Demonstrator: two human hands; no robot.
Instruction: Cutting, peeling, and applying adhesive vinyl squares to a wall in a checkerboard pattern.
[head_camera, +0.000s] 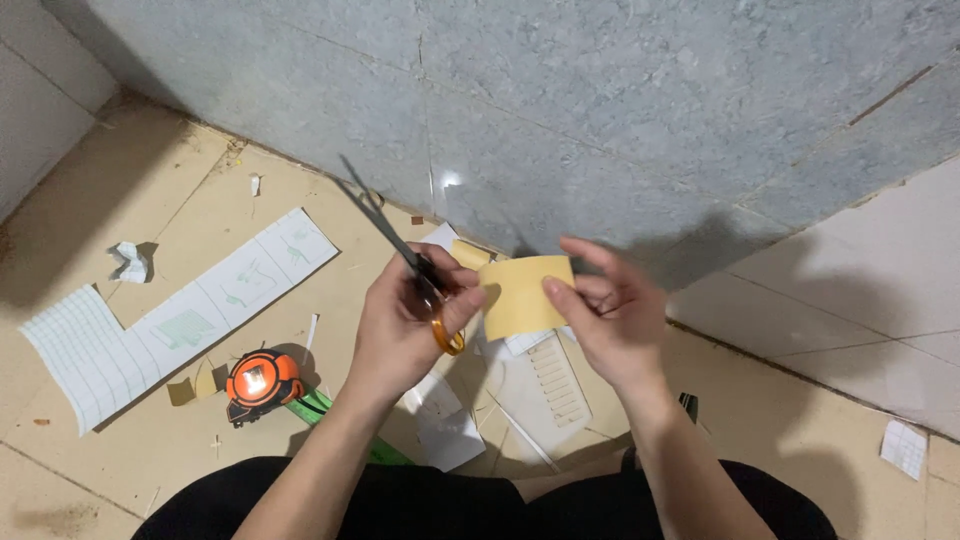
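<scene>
Fingers of the left hand (405, 320) close around orange-handled scissors (400, 250), blades open and pointing to the upper left; the right hand (610, 315) pinches a yellow paper piece (520, 295) at frame centre. Behind, a grey marbled wall (600, 90) meets the beige tiled floor (90, 200). At left lie a long backing sheet (170, 330), an orange tape measure (262, 382) and a crumpled scrap (131, 262).

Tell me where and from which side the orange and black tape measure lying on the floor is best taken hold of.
Probably across the round orange and black tape measure body, coming from above. It lies flat on the tan floor with its broad face up, so fingers could close on the curved rim. The green tape blade runs out toward the lower right, so the upper-left rim looks clearer. Both hands are busy.
</scene>
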